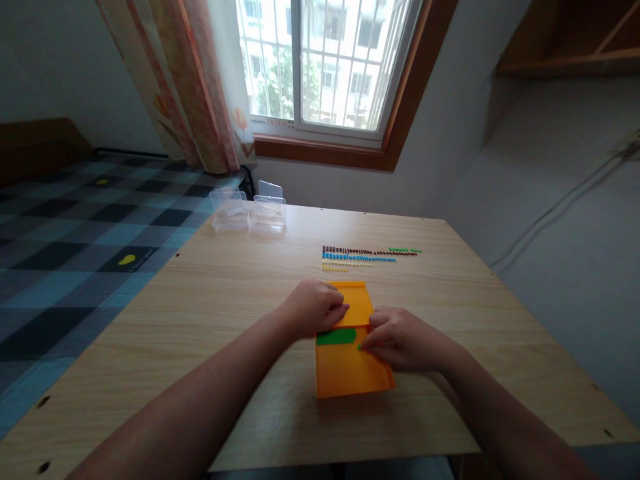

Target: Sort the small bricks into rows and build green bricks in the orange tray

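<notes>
An orange tray [350, 373] with low raised walls and a divider across it lies on the table in front of me. Inside its near section, a solid green patch [336, 337] sits against the divider at the left. My left hand [315, 308] is closed at the tray's left edge, fingers curled over the far section. From the right, my right hand [403, 339] reaches over the near section, thumb and finger pinched at a tiny green piece [359, 347] just right of the patch. Parts of the tray's edges are hidden under both hands.
Beyond the tray, rows of small brown, blue [357, 257], yellow and green pieces [400, 250] line the wooden table [240, 280]. Two clear plastic boxes [269, 215] with raised lids stand at the far left corner. A bed [150, 220] adjoins the left side, a wall the right.
</notes>
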Action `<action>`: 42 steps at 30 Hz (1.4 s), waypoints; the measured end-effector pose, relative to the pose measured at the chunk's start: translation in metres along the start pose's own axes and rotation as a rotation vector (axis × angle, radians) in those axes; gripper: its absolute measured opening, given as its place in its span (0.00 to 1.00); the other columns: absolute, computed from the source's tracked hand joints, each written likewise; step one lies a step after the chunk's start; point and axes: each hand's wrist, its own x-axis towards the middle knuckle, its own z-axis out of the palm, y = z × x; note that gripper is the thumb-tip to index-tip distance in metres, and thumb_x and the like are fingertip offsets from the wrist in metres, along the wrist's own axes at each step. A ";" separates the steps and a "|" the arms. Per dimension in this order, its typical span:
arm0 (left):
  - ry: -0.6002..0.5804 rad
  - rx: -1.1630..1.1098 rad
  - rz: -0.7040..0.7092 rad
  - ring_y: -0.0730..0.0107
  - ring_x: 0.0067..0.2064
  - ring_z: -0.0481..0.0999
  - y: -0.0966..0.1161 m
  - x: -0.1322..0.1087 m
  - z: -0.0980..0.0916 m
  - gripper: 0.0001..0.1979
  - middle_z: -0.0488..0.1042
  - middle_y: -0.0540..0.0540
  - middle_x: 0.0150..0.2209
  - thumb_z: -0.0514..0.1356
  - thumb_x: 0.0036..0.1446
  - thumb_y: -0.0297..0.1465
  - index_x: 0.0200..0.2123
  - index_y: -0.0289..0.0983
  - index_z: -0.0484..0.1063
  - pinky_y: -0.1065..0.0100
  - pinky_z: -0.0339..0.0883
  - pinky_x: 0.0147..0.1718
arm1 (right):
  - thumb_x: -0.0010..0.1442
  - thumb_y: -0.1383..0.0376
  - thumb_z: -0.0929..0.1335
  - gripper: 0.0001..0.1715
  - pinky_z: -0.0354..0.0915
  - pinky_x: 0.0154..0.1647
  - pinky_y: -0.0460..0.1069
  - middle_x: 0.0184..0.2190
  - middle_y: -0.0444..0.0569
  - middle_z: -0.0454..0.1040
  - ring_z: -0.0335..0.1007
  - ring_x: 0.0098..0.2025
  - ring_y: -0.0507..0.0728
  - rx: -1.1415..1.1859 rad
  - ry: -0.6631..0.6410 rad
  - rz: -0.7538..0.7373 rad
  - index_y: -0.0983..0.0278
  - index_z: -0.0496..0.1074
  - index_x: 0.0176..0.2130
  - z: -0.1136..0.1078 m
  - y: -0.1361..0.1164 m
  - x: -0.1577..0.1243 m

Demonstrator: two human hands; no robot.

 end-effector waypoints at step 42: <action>0.080 -0.161 -0.112 0.74 0.23 0.58 -0.013 0.001 0.006 0.20 0.61 0.52 0.19 0.54 0.62 0.34 0.18 0.36 0.59 0.68 0.47 0.26 | 0.65 0.67 0.68 0.09 0.63 0.35 0.49 0.28 0.48 0.74 0.69 0.33 0.55 0.000 0.589 0.050 0.62 0.80 0.38 -0.001 0.031 0.001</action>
